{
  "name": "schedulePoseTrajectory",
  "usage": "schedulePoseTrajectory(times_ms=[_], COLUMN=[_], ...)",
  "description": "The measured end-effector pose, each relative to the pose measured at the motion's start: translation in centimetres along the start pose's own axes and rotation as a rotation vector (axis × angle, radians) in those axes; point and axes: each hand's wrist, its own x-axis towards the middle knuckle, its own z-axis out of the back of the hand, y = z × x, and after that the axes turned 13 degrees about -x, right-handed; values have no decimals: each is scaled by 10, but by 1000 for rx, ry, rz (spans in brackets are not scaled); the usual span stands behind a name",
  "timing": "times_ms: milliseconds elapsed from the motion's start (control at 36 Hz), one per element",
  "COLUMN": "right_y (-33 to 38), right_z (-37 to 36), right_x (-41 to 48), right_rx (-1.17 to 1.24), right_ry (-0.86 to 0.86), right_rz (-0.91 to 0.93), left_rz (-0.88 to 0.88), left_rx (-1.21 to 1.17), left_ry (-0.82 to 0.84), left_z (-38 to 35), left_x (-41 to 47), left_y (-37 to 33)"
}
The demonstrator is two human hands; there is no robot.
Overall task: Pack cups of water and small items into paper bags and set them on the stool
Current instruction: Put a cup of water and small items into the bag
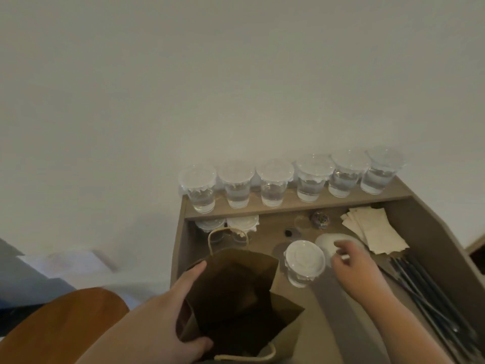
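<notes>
An open brown paper bag (236,285) with twine handles stands at the front left of the wooden desk (325,311). My left hand (178,311) grips the bag's left rim, fingers on the far side and thumb near the front corner. To the bag's right stands a clear cup of water with a white lid (304,257). My right hand (354,261) hovers just right of that cup, fingers loosely curled, over a white round disc (325,243); I see nothing held in it. Part of the brown round stool (65,319) shows at lower left.
Several lidded cups of water (273,185) line the raised shelf against the wall, and two more (241,224) sit beneath it behind the bag. Paper napkins (375,229), black straws (433,298) and a small patterned ball (319,219) lie on the desk's right side.
</notes>
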Motion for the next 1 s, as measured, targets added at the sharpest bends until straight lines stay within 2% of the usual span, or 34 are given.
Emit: schedulePoseTrajectory(times_ms=[56,111,278,472,750,1000], right_y=[29,56,99,96,101,165], right_z=[8,7,-13,-23,8,146], right_x=[0,1,6,19,9,-65], right_rx=[-87,-236,-547,-561,-564,-562], right_ry=[46,170,314,437,393,221], right_rz=[106,151,99,-18,19,261], left_rz=[3,10,-24,-29,-36,-54], left_rx=[13,23,39,1,0,-4], left_ry=[-1,1,-16,-14,-14,-10], left_z=[-2,-2,-3,-2,-3,-2], left_x=[1,2,1,-3,-3,-5], left_y=[1,1,7,7,11,11])
